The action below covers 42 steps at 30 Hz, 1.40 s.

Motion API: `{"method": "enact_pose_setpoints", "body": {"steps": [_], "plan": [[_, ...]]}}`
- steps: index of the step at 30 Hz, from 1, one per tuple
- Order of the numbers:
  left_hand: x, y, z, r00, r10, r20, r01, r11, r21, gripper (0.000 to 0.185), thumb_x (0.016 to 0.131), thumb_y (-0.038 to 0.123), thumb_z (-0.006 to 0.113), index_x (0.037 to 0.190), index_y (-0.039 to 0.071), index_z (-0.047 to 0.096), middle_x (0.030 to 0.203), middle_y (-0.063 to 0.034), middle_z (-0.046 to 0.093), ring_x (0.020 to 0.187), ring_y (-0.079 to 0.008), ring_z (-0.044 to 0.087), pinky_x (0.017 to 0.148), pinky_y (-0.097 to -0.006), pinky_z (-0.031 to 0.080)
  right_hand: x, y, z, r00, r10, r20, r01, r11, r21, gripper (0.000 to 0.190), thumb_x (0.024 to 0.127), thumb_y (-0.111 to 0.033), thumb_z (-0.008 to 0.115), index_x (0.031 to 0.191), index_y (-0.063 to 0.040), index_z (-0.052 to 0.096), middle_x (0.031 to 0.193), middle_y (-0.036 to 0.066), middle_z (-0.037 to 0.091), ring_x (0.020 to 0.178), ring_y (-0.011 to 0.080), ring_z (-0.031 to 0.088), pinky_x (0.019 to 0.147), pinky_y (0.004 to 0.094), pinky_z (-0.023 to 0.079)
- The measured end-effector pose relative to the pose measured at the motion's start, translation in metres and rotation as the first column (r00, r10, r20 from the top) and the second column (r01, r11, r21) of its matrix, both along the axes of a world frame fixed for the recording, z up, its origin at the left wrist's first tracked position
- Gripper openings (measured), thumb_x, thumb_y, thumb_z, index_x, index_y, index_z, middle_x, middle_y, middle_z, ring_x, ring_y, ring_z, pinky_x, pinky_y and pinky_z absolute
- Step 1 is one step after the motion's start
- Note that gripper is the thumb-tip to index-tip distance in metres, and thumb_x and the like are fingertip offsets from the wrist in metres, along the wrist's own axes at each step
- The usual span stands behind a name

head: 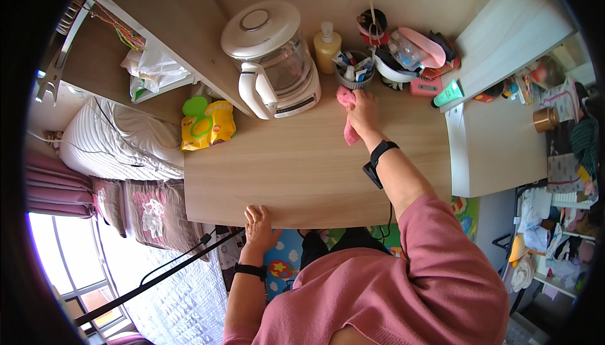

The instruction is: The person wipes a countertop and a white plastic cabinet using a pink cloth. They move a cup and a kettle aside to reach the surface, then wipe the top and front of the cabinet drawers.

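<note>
My right hand [365, 113] grips a pink cloth [351, 135] against the wooden desk top [283, 170]. Part of the cloth pokes out beyond my fingers, close to the front of a small grey basket [349, 83] filled with tubes and small bottles. Flat on the desk's front edge rests my left hand [258, 226], with nothing in it and its fingers somewhat apart. Behind the basket's left side stands a yellow pump bottle [327, 51]. A white electric kettle [272, 51] with a glass body sits left of that bottle, its handle facing me.
A yellow wipes pack [218, 122] with its green lid up lies at the desk's left. Right of the basket are a white-and-black cap [394, 70], a pink box [425, 86] and a green tube [449, 93]. Wooden side panels [510, 37] bound the desk. A black pole [165, 274] slants at lower left.
</note>
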<state>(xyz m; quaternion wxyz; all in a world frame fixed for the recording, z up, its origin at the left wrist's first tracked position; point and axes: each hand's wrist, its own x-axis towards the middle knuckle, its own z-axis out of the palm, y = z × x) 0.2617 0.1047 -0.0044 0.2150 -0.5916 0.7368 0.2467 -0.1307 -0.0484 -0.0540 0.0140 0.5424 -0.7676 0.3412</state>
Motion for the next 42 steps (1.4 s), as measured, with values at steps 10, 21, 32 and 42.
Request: {"method": "enact_pose_setpoints", "body": {"steps": [10, 21, 32, 42], "plan": [[0.000, -0.001, 0.001, 1.000, -0.016, 0.017, 0.016, 1.000, 0.010, 0.101, 0.076, 0.035, 0.077, 0.147, -0.008, 0.019, 0.148, -0.0439, 0.010, 0.140, -0.0551, 0.017, 0.109, -0.0500, 0.035, -0.011, -0.019, 0.003, 0.999, 0.034, 0.027, -0.036, 0.995, 0.092, 0.028, 0.077, -0.014, 0.070, 0.102, -0.009, 0.059, 0.102, 0.015, 0.061, 0.098, 0.0388, 0.054, 0.087, 0.0460, 0.045], [-0.001, 0.001, 0.004, 1.000, -0.014, 0.003, 0.014, 1.000, 0.020, 0.098, 0.078, 0.034, 0.076, 0.148, -0.006, 0.020, 0.149, -0.0428, 0.010, 0.141, -0.0550, 0.016, 0.108, -0.0533, 0.034, -0.015, -0.014, 0.004, 0.992, 0.118, -0.055, -0.106, 0.977, 0.186, 0.039, 0.080, -0.018, 0.067, 0.117, -0.011, 0.057, 0.120, 0.015, 0.056, 0.105, 0.0383, 0.053, 0.087, 0.0497, 0.045], [0.002, 0.001, 0.000, 1.000, -0.027, 0.003, 0.027, 1.000, 0.000, 0.098, 0.078, 0.035, 0.075, 0.147, -0.007, 0.020, 0.148, -0.0443, 0.010, 0.139, -0.0559, 0.019, 0.107, -0.0503, 0.037, -0.028, 0.260, 0.011, 0.918, 0.368, -0.146, -0.341, 0.922, 0.183, 0.053, 0.076, 0.005, 0.055, 0.126, -0.012, 0.060, 0.141, 0.010, 0.049, 0.129, 0.0314, 0.044, 0.107, 0.0466, 0.033], [0.002, 0.004, -0.011, 1.000, -0.009, -0.021, 0.008, 0.999, -0.051, 0.097, 0.078, 0.037, 0.075, 0.146, -0.008, 0.023, 0.148, -0.0434, 0.011, 0.138, -0.0591, 0.018, 0.103, -0.0593, 0.037, -0.051, 0.182, -0.014, 0.902, -0.412, -0.130, 0.427, 0.897, 0.115, 0.061, 0.082, -0.009, 0.064, 0.139, -0.005, 0.043, 0.147, 0.024, 0.037, 0.135, 0.0413, 0.037, 0.109, 0.0469, 0.033]]}}
